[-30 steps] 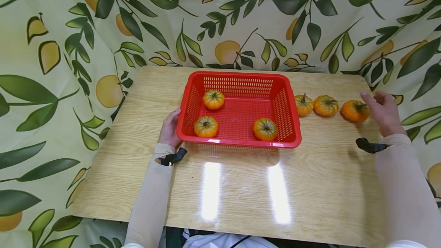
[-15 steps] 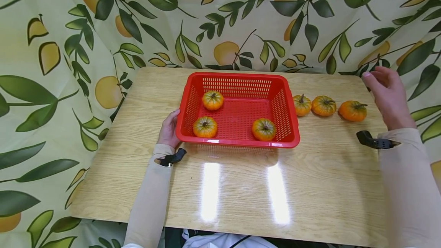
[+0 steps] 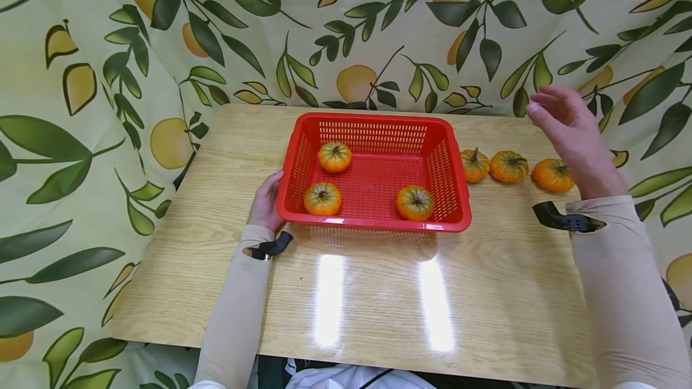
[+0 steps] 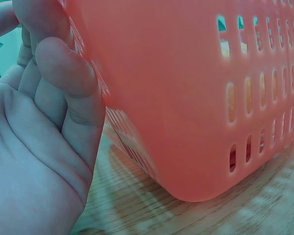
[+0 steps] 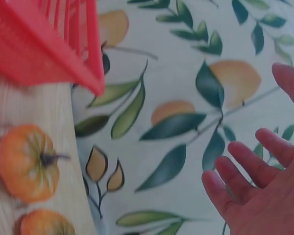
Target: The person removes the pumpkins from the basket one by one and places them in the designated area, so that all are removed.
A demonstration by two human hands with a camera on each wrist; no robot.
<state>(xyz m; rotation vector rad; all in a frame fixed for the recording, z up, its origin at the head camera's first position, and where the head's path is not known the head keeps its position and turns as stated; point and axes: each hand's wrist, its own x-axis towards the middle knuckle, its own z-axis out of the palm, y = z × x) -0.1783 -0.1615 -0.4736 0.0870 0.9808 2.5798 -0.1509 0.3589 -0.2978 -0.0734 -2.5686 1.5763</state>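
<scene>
A red plastic basket [image 3: 373, 223] with slotted walls stands on the wooden table. Inside it sit three small orange pumpkins: one at the back left [image 3: 334, 156], one at the front left [image 3: 322, 199] and one at the front right [image 3: 415, 203]. My left hand [image 3: 266, 203] holds the basket's left side, its fingers bent up at the rim in the left wrist view. My right hand [image 3: 575, 131] is raised at the back right, fingers loosely spread and holding nothing. Its wrist partly covers the rightmost pumpkin [image 3: 551, 175] on the table.
Two more pumpkins, one [image 3: 475, 165] close by the basket's right wall and another [image 3: 509, 166] beside it, continue the row on the table. A fruit-patterned cloth [image 3: 373, 29] hangs along the table's [image 3: 378, 293] back edge and sides.
My right hand has lifted away from the rightmost pumpkin, going back and right, then swung left above the table's back right. The left hand, basket and pumpkins stay as they were.
</scene>
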